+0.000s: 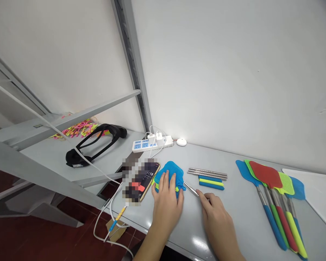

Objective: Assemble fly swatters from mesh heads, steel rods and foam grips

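Observation:
My left hand (166, 197) lies with fingers spread flat over a blue mesh fly swatter head (174, 168). Yellow-green edges show from under that blue head. My right hand (216, 214) pinches a thin metal rod (191, 189) between thumb and fingers. The rod's far tip is at the blue head's short neck; whether it sits inside the neck I cannot tell. Beyond the right hand lie several loose metal rods (206, 173). Just in front of them are blue and yellow-green handle grips (211, 182).
Several assembled fly swatters (271, 174) lie fanned at the right. Left of my hands is a phone (143, 181) with cables. A power strip (152, 144) and a white round device (182, 142) sit by the wall. A black headset (97, 145) rests on the left shelf.

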The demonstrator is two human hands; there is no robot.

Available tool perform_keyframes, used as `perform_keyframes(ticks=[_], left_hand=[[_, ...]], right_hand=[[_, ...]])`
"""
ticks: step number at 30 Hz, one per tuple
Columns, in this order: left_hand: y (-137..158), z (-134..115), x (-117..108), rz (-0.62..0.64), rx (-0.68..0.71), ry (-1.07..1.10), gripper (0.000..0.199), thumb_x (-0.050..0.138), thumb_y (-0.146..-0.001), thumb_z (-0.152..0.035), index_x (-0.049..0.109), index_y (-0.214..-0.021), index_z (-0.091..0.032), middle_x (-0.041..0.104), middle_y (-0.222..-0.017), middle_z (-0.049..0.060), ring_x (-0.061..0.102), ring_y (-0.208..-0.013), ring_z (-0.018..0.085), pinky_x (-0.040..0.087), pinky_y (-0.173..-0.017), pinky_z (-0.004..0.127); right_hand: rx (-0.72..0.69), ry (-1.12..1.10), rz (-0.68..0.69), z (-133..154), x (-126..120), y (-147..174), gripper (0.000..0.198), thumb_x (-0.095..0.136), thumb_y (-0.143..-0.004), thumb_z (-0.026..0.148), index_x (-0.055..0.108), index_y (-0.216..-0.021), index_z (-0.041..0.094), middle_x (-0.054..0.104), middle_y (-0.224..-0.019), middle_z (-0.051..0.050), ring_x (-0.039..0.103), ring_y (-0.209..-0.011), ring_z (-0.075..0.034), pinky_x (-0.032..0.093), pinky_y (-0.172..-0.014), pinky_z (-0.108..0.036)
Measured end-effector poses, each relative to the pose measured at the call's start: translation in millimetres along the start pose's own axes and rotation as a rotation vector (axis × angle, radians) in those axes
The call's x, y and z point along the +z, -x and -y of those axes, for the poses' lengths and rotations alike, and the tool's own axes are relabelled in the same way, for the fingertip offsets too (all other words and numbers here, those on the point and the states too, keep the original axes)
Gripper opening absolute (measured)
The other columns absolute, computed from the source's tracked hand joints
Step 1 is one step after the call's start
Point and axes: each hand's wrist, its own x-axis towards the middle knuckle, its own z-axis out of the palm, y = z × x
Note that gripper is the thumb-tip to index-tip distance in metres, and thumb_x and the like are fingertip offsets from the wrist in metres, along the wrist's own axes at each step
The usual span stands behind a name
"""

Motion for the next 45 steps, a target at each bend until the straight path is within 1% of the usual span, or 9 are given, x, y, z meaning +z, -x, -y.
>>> perform_keyframes(ticks=[5,10,22,27,30,32,39,43,45], left_hand=[[-1,1,-1,0.019,0.021,0.004,0.039,0.043,-0.094,-0.027,0.050,-0.132,-0.019,0.044,-0.148,0.015,0.038,-0.136,0.032,0.020,-0.108,0.062],[-2,1,-3,0.016,0.024,0.033,0.035,0.044,-0.094,-0.027,0.053,-0.128,-0.021,0.048,-0.144,0.013,0.041,-0.134,0.031,0.017,-0.110,0.062],[-4,2,-7,-0.047,0.006,0.116,0.028,0.044,-0.096,-0.023,0.056,-0.121,-0.026,0.061,-0.129,0.006,0.052,-0.120,0.025,0.012,-0.113,0.057],[-3,3,-8,-0.057,0.040,0.139,0.025,0.049,-0.094,-0.023,0.060,-0.117,-0.027,0.065,-0.122,0.006,0.055,-0.113,0.025,0.010,-0.112,0.058],[-3,3,-7,-0.064,0.067,0.155,0.021,0.051,-0.093,-0.023,0.063,-0.110,-0.027,0.067,-0.118,0.005,0.057,-0.110,0.025,0.007,-0.112,0.057],[-3,3,-8,-0.072,0.075,0.167,0.018,0.052,-0.093,-0.022,0.064,-0.105,-0.028,0.068,-0.117,0.003,0.057,-0.108,0.024,0.005,-0.113,0.058],[-2,0,-14,-0.089,0.071,0.263,0.016,0.050,-0.094,-0.019,0.065,-0.092,-0.027,0.071,-0.105,-0.001,0.060,-0.101,0.021,0.008,-0.112,0.055],[0,0,-18,-0.116,0.085,0.333,0.017,0.049,-0.094,-0.017,0.065,-0.093,-0.026,0.070,-0.104,0.001,0.060,-0.101,0.022,0.011,-0.111,0.055],[2,2,-19,-0.129,0.106,0.391,0.017,0.048,-0.094,-0.017,0.064,-0.096,-0.024,0.070,-0.101,0.003,0.060,-0.097,0.022,0.021,-0.106,0.052]], right_hand=[[-0.010,0.033,0.005,5,1,-6,0.052,0.039,-0.089,0.008,0.055,-0.133,0.028,0.062,-0.094,-0.009,0.056,-0.074,-0.020,0.039,-0.045,-0.024],[-0.016,0.072,0.033,1,2,-8,0.046,0.042,-0.091,0.010,0.059,-0.130,0.027,0.061,-0.094,-0.009,0.056,-0.078,-0.020,0.042,-0.047,-0.024],[-0.070,-0.144,0.035,5,-11,-17,0.041,0.037,-0.096,0.017,0.059,-0.130,0.027,0.061,-0.093,-0.007,0.059,-0.080,-0.018,0.048,-0.057,-0.026],[0.161,-0.292,0.160,12,-7,-25,0.033,0.040,-0.097,0.033,0.062,-0.121,0.024,0.066,-0.097,-0.006,0.065,-0.084,-0.020,0.050,-0.066,-0.029],[0.316,-0.409,0.278,16,-6,-41,0.035,0.042,-0.096,0.042,0.062,-0.117,0.022,0.069,-0.110,-0.007,0.065,-0.096,-0.022,0.049,-0.077,-0.031],[0.369,-0.467,0.336,20,-5,-54,0.037,0.043,-0.095,0.047,0.063,-0.114,0.022,0.070,-0.108,-0.008,0.065,-0.096,-0.025,0.046,-0.077,-0.033],[0.356,-0.518,0.379,25,8,-83,0.030,0.050,-0.090,0.045,0.060,-0.073,0.022,0.065,-0.064,-0.003,0.058,-0.063,-0.021,0.036,-0.059,-0.028],[0.359,-0.575,0.342,24,10,-84,0.026,0.056,-0.086,0.044,0.057,-0.071,0.022,0.065,-0.065,-0.002,0.057,-0.063,-0.020,0.038,-0.061,-0.028],[0.373,-0.616,0.300,23,4,-83,0.029,0.052,-0.088,0.046,0.058,-0.076,0.021,0.066,-0.071,-0.003,0.059,-0.067,-0.020,0.041,-0.064,-0.028]])
